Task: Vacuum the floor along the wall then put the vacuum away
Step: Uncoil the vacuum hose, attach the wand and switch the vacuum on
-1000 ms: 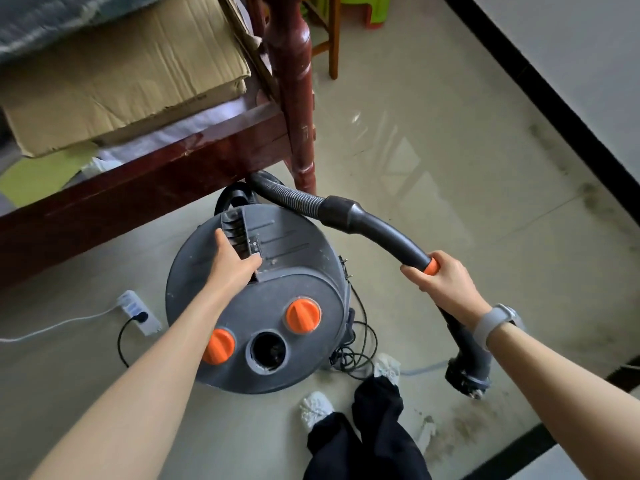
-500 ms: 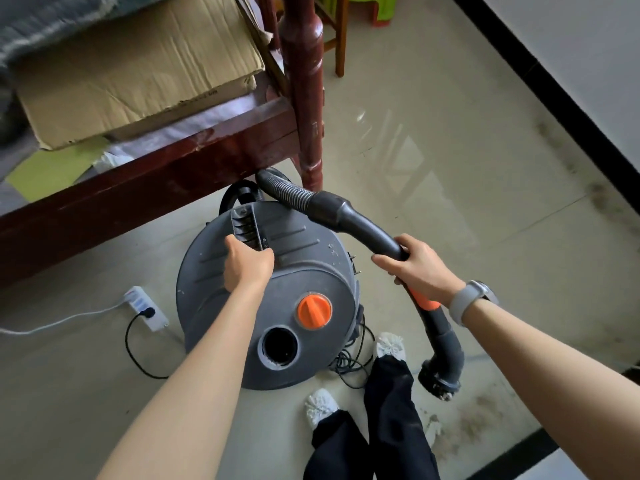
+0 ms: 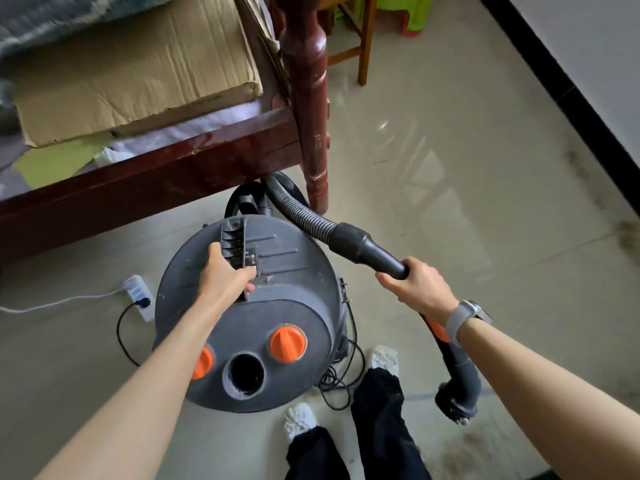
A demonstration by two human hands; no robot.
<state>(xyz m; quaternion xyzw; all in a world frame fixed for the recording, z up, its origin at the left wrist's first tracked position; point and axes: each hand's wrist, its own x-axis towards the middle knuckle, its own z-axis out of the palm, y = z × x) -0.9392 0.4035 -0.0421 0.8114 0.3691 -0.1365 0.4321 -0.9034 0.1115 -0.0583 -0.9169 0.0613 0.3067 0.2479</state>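
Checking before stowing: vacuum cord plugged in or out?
Plugged in: the black cord's plug sits in the white power strip on the floor left of the vacuum.

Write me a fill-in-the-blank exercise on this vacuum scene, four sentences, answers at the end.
1. The left hand grips the carry handle on top of the round grey canister vacuum, while the right hand holds the black ____.
2. The two knobs on the vacuum's lid are coloured ____.
3. The black power cord is plugged into a ____ power strip lying on the floor.
4. The flattened cardboard box lies on the dark red wooden ____.

Missing words: hose; orange; white; bed frame
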